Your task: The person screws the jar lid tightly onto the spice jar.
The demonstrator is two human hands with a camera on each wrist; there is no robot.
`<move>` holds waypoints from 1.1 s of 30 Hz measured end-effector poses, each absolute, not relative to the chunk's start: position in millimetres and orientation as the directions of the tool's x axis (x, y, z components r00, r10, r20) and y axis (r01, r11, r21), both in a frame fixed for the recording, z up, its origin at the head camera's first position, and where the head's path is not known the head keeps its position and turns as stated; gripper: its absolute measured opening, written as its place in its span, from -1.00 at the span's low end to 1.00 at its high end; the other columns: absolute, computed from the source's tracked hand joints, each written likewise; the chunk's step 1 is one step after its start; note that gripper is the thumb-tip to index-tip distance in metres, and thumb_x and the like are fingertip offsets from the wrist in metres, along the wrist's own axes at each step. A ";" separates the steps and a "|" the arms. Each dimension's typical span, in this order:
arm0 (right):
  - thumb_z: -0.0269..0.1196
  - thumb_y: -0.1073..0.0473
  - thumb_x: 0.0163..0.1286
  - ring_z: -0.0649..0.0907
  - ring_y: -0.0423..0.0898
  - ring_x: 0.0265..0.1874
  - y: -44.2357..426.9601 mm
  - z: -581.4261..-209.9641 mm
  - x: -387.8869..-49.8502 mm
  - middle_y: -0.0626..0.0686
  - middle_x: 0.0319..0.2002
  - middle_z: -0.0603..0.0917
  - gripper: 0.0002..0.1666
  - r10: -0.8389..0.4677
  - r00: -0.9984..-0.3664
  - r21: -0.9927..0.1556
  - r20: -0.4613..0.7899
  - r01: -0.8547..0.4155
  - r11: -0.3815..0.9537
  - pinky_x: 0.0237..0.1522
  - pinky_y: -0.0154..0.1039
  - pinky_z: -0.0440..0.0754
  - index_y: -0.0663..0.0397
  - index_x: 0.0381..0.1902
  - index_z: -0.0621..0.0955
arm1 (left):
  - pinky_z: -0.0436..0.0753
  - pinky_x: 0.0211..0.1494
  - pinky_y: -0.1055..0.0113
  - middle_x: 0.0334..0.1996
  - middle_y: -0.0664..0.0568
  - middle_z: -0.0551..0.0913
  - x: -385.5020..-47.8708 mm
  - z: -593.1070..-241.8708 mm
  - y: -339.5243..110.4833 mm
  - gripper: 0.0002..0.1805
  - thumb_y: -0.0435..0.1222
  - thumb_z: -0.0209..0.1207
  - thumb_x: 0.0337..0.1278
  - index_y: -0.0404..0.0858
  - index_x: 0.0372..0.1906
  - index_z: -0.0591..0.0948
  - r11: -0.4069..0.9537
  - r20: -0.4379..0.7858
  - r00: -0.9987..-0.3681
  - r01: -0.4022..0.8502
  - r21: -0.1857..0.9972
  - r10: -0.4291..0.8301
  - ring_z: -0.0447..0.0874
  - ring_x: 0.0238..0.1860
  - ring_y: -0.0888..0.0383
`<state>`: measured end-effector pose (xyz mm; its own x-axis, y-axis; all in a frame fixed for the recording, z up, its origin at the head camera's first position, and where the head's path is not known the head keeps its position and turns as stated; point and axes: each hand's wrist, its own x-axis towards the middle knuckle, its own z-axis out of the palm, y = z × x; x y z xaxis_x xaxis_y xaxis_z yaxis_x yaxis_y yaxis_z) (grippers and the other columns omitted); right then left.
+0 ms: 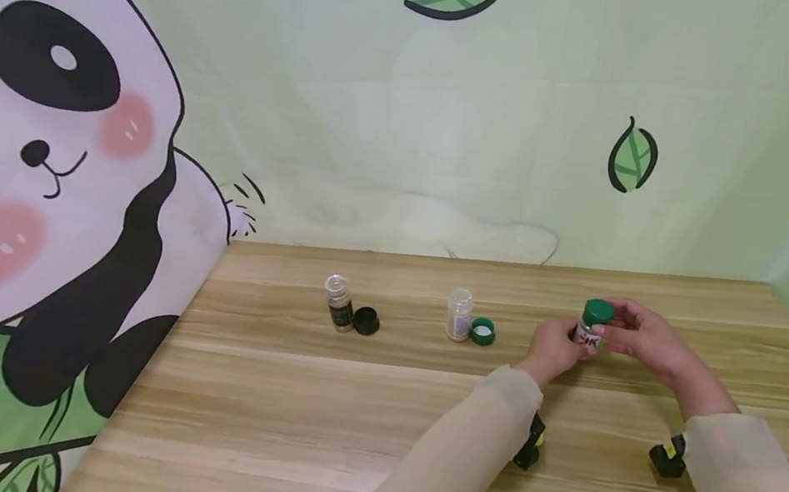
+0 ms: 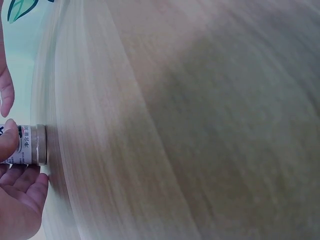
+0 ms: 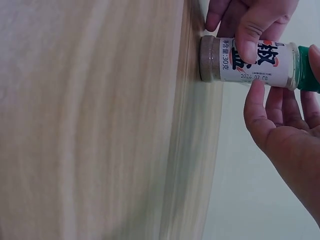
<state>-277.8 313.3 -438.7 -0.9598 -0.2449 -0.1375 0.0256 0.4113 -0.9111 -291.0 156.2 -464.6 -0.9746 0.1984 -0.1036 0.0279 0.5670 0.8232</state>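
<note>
A clear jar with a white label (image 1: 587,335) and a green cap (image 1: 598,312) stands upright on the wooden table at the right. My left hand (image 1: 556,350) grips the jar's body from the left, thumb across the label in the right wrist view. Around the green cap (image 3: 306,70) curl the thumb and fingers of my right hand (image 3: 290,120), one finger near the label. In the left wrist view the jar (image 2: 27,145) shows its label and base, with my left hand (image 2: 22,200) about it; the cap is out of that view.
Left of the hands, an open clear jar (image 1: 459,316) stands beside a green cap (image 1: 482,331). Farther left, another open jar with a dark label (image 1: 340,306) stands beside a black cap (image 1: 366,321). A printed cloth (image 1: 351,122) hangs behind the table (image 1: 280,415).
</note>
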 end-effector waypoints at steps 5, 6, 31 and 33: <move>0.18 0.14 0.57 0.50 -0.59 -0.13 311.9 -442.4 -277.8 0.39 0.33 0.38 -0.19 -0.208 -0.969 -0.908 -0.135 0.037 0.417 -0.01 -0.42 0.69 0.46 0.52 0.11 | 0.56 -0.10 0.55 -0.13 0.05 0.83 -291.3 -465.1 155.7 -0.80 -0.30 0.42 0.18 -0.20 -0.09 0.77 0.553 -0.104 -0.973 0.028 0.833 0.205 0.56 -0.27 0.34; 0.18 0.14 0.57 0.50 -0.59 -0.13 311.7 -443.0 -277.8 0.40 0.34 0.37 -0.19 -0.204 -0.970 -0.908 -0.133 0.036 0.417 -0.01 -0.42 0.69 0.47 0.51 0.10 | 0.56 -0.09 0.55 -0.13 0.05 0.83 -291.3 -465.1 155.5 -0.79 -0.30 0.42 0.19 -0.20 -0.08 0.78 0.553 -0.105 -0.973 0.027 0.833 0.206 0.57 -0.27 0.34; 0.09 0.23 0.57 0.50 -0.55 -0.02 321.5 -435.3 -282.1 0.50 0.43 0.23 -0.19 -0.374 -0.915 -0.925 -0.150 -0.003 0.379 0.03 -0.42 0.65 0.42 0.57 0.01 | 0.57 -0.05 0.55 -0.08 0.04 0.84 -291.9 -465.6 155.0 -0.77 -0.33 0.44 0.15 -0.21 -0.07 0.78 0.547 -0.087 -0.974 0.042 0.836 0.207 0.63 -0.21 0.32; 0.08 0.24 0.58 0.51 -0.57 -0.04 322.6 -433.8 -283.3 0.50 0.42 0.25 -0.22 -0.381 -0.912 -0.922 -0.153 -0.007 0.387 0.04 -0.38 0.66 0.43 0.56 0.02 | 0.58 -0.04 0.55 -0.07 0.04 0.84 -292.0 -465.4 154.9 -0.76 -0.32 0.44 0.15 -0.20 -0.06 0.78 0.551 -0.088 -0.974 0.043 0.834 0.209 0.63 -0.20 0.33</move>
<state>-283.3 322.6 -433.8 -0.9118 -0.3809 -0.1531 -0.0069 0.3871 -0.9220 -292.0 154.9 -465.4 -0.9739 0.2092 -0.0881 0.0429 0.5507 0.8336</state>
